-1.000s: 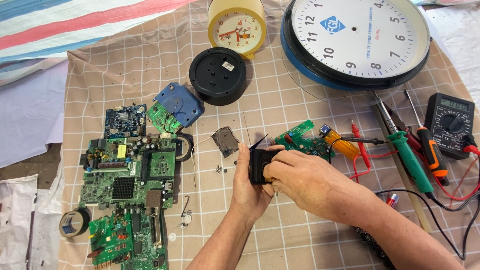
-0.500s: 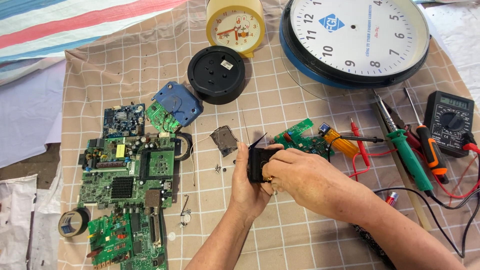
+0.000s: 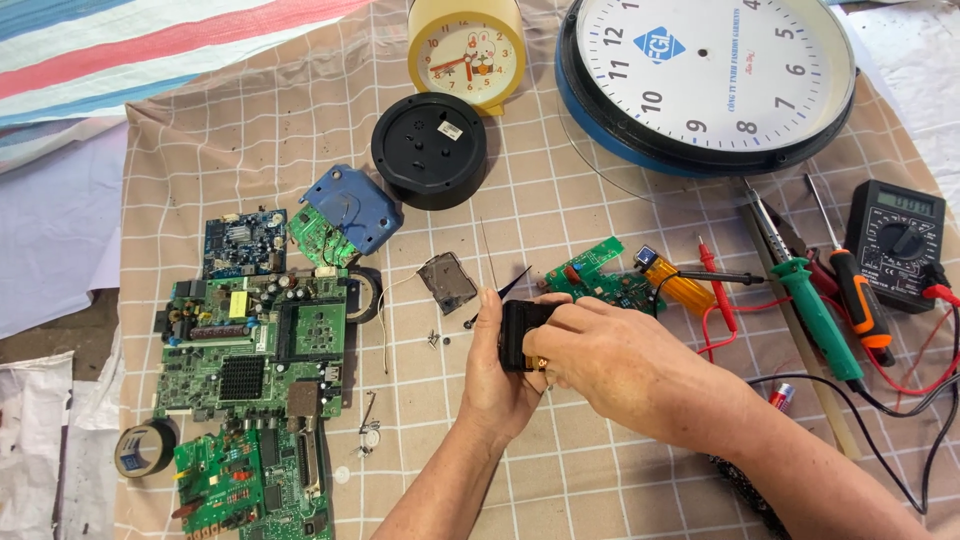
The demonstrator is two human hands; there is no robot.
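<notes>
Both hands meet over the middle of a checked beige cloth (image 3: 600,230). My left hand (image 3: 500,375) grips a small black box-shaped part (image 3: 518,330) from the left and below. My right hand (image 3: 610,355) covers the part's right side, fingers pressed onto it. What the right fingers do on the part is hidden. A thin black pointed piece (image 3: 500,293) and a fine wire (image 3: 487,255) stick up just above the left fingers. A small green circuit board (image 3: 600,283) lies right behind the hands.
Green circuit boards (image 3: 255,350) and a tape roll (image 3: 140,450) lie at left. A blue cover (image 3: 350,208), black round housing (image 3: 430,150), yellow alarm clock (image 3: 467,50) and big wall clock (image 3: 710,80) sit behind. Screwdrivers (image 3: 815,310), a multimeter (image 3: 895,240) and leads lie at right.
Both hands stay on the black part with only slight finger shifts. Nothing on the cloth has moved.
</notes>
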